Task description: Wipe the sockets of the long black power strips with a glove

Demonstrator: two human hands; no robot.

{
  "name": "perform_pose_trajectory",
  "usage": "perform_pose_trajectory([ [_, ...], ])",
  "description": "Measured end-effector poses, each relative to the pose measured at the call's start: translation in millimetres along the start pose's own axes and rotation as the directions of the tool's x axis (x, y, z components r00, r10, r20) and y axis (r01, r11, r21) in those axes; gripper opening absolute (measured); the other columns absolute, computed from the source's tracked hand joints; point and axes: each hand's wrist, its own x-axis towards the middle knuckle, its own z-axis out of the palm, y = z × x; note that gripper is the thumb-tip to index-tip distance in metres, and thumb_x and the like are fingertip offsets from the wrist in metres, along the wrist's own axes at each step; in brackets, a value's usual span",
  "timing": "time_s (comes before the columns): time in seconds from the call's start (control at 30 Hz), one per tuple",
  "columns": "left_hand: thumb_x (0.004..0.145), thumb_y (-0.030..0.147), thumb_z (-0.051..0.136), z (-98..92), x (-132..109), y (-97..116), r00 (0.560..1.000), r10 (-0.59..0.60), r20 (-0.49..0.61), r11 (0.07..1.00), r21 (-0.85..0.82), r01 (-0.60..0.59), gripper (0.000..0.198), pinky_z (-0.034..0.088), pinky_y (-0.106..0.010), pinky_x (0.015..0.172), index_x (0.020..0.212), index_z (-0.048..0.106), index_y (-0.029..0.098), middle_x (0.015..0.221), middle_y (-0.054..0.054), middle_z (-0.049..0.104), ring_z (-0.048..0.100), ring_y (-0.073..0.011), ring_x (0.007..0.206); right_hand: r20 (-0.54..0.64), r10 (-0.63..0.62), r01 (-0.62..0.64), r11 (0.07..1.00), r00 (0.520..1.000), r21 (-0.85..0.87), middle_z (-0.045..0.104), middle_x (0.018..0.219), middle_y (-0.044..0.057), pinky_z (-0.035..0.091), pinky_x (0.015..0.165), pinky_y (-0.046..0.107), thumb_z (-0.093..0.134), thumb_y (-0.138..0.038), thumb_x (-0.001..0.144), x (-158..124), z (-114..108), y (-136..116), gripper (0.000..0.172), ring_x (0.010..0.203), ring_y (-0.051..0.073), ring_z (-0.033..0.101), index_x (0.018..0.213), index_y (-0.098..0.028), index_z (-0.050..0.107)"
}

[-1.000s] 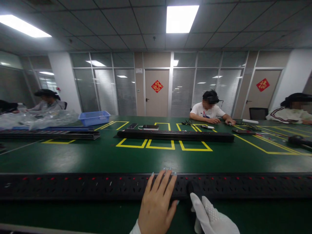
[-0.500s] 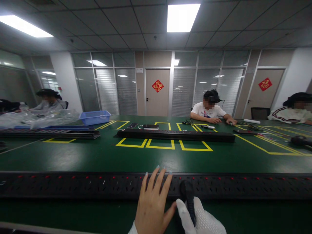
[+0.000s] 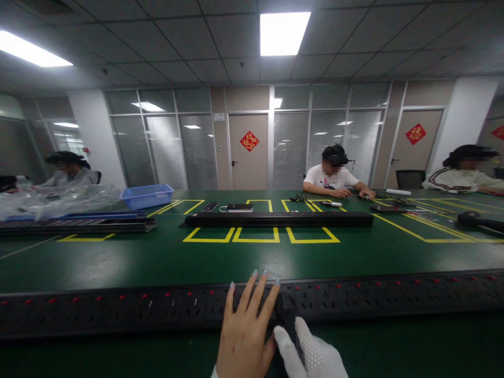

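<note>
the work looks partway along to me: a black, rounded plastic plug (image 3: 286, 304) is at the middle outlets of a long black plastic power strip with small red marks (image 3: 129, 315), which runs right across the lower part of the frame. i can't tell whether the plug is seated, nor which outlets have been dealt with; those toward the lower left and the right edge show no plug in them. the white-gloved right hand (image 3: 311, 353) has its fingers closed around the plug; the bare left hand (image 3: 246, 336) lies over the strip, fingers spread, gripping nothing. between them they hide several outlets, but nothing else crowds the strip. farther up the green tabletop (image 3: 129, 262) lie a second black strip (image 3: 275, 220) at centre, and a blue plastic basket (image 3: 147, 197) and crumpled clear plastic bags (image 3: 79, 202) at left.
</note>
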Motion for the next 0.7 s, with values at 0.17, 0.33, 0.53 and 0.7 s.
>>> perform_pose_trajectory([
  [0.17, 0.080, 0.014, 0.047, -4.1, 1, 1, 1.000, -0.008, 0.015, 1.000, 0.029, 0.007, 0.066, 0.009, -0.045, 0.115, 0.143, 0.040, 0.030, 0.148, 0.002, 0.044, 0.038, -0.0211, 0.136, 0.111, 0.021, -0.035, 0.992, 0.994, 0.124, 0.078, 0.082, 0.018, 0.057, 0.056, 0.023, 0.008, -0.046, 0.104, 4, -8, 1, 0.077, 0.067, 0.024, 0.076, 0.093, -0.011, 0.076],
  [0.33, 0.079, 0.012, 0.047, -5.5, 1, 0, 1.000, 0.010, 0.019, 0.999, 0.034, -0.011, 0.068, 0.010, -0.043, 0.116, 0.144, 0.039, 0.029, 0.148, 0.000, 0.044, 0.038, -0.0209, 0.136, 0.144, 0.147, -0.162, 0.982, 0.979, 0.099, 0.078, 0.083, 0.018, 0.058, 0.059, 0.026, 0.010, -0.048, 0.103, 7, -15, -5, 0.077, 0.071, 0.026, 0.077, 0.091, -0.012, 0.076],
  [0.53, 0.081, 0.018, 0.049, -5.8, 0, -1, 1.000, 0.020, 0.023, 1.000, -0.015, -0.019, 0.064, 0.014, -0.040, 0.115, 0.144, 0.040, 0.025, 0.149, -0.003, 0.042, 0.036, -0.0206, 0.138, 0.129, 0.202, -0.220, 0.964, 0.971, 0.150, 0.078, 0.082, 0.018, 0.057, 0.062, 0.024, 0.009, -0.055, 0.101, 9, -15, -9, 0.081, 0.073, 0.026, 0.077, 0.090, -0.010, 0.076],
  [0.7, 0.079, 0.017, 0.049, -6.2, -1, -1, 0.999, 0.028, 0.023, 0.999, -0.025, -0.027, 0.065, 0.016, -0.040, 0.114, 0.144, 0.041, 0.024, 0.149, -0.004, 0.042, 0.037, -0.0206, 0.137, 0.155, 0.235, -0.261, 0.948, 0.960, 0.180, 0.078, 0.078, 0.018, 0.056, 0.059, 0.023, 0.009, -0.062, 0.099, 11, -18, -8, 0.088, 0.071, 0.025, 0.077, 0.090, -0.008, 0.077],
])
